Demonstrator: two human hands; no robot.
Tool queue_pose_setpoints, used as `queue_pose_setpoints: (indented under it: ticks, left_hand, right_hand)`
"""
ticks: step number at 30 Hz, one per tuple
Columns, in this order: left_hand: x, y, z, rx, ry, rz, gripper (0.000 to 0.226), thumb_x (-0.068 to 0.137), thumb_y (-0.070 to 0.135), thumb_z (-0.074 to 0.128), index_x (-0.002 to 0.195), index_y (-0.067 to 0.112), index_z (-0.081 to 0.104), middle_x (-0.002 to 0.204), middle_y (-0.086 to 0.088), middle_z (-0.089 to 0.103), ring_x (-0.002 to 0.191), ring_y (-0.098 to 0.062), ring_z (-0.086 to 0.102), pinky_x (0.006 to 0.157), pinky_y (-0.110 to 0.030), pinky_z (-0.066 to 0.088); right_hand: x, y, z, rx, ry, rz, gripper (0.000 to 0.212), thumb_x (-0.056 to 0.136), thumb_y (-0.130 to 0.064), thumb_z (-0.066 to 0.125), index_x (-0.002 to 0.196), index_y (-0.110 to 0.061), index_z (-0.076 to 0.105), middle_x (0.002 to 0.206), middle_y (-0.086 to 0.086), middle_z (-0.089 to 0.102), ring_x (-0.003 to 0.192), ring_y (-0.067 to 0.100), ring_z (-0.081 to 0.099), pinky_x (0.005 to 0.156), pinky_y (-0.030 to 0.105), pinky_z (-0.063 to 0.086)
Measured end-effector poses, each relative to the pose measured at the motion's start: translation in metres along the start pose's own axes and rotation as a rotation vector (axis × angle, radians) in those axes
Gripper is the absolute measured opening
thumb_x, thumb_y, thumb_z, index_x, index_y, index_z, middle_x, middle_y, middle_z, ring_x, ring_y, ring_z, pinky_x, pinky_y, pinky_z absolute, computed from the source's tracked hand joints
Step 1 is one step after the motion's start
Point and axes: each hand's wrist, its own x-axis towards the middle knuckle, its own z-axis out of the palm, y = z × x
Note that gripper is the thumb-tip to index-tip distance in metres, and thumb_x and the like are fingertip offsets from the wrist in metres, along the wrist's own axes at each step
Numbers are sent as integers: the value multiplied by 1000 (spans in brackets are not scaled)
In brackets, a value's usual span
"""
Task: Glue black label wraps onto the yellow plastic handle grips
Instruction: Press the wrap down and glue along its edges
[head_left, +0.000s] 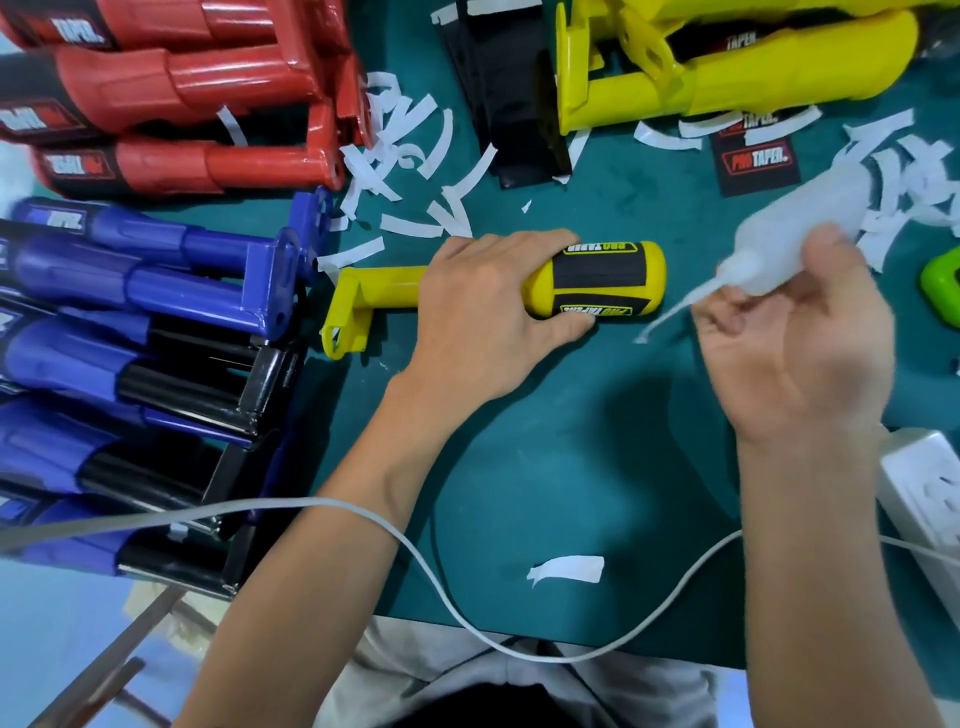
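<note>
A yellow handle grip (384, 291) lies on its side on the green table (571, 441), thick end to the right. A black label wrap (597, 278) with yellow-edged lettering covers that thick end. My left hand (483, 301) grips the handle at its middle, fingers curled over the top. My right hand (795, 338) holds a blurred translucent white glue bottle (779, 244), its thin nozzle pointing down-left toward the handle's right end without touching it. More yellow handles (727, 67) lie at the back, with loose black labels (753, 156) beside them.
Red handles (171, 93) are stacked at the back left and blue ones (130, 322) along the left edge. White backing strips (415, 156) litter the table. A white cable (415, 545) crosses the front, a power strip (930, 493) sits at right, a green object (943, 283) at far right.
</note>
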Motion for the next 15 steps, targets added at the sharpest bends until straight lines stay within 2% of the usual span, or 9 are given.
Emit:
queue_pose_setpoints:
  ticks: [2,4,7,9,11,13,15]
  left_hand:
    - [-1,0,0,-1,-2,-3,58,70,52,86,120,25,74,108,11,76,94,-20,68,89,-29,35]
    - [-1,0,0,-8,-4,-4,58,69,51,87,119,25,74,109,11,76,95,-20,68,89,-29,36]
    - [-1,1,-1,-19,-11,-3,57,70,51,87,119,25,75,111,11,76,97,-19,69,91,-30,37]
    - [-1,1,-2,-33,-12,-5,57,70,49,88,120,25,75,112,11,76,98,-19,69,91,-32,39]
    - [-1,2,-2,-34,-15,0,55,70,48,88,119,25,75,111,11,77,97,-19,69,90,-34,41]
    - [-1,2,-2,-21,-18,5,55,70,48,88,118,25,75,110,11,77,96,-20,69,89,-36,44]
    - [-1,2,-1,-14,-16,5,54,70,49,88,117,25,76,110,11,77,96,-20,69,89,-36,43]
  right_hand:
    - [0,0,4,-82,-6,7,30,109,-29,39,95,-17,62,84,1,66,53,11,46,51,21,31]
    - [-4,0,8,-185,5,-39,31,110,-29,37,95,-14,60,82,3,70,46,10,46,47,19,33]
    - [-11,-1,18,-175,-7,-96,21,101,-21,52,92,-19,71,82,2,70,53,7,51,50,15,37]
    - [-14,1,27,-98,-26,-127,9,93,-19,62,94,-20,70,82,-2,67,58,6,52,53,14,37]
    - [-14,4,37,-183,21,-244,6,87,-21,67,84,-22,72,75,-3,66,55,8,52,50,18,36]
    - [-12,8,47,-395,101,-440,20,89,-22,66,70,-27,74,64,-5,64,48,13,51,46,22,34]
    - [-10,15,53,-555,140,-612,23,91,-24,68,70,-31,73,61,-10,62,48,17,53,48,23,36]
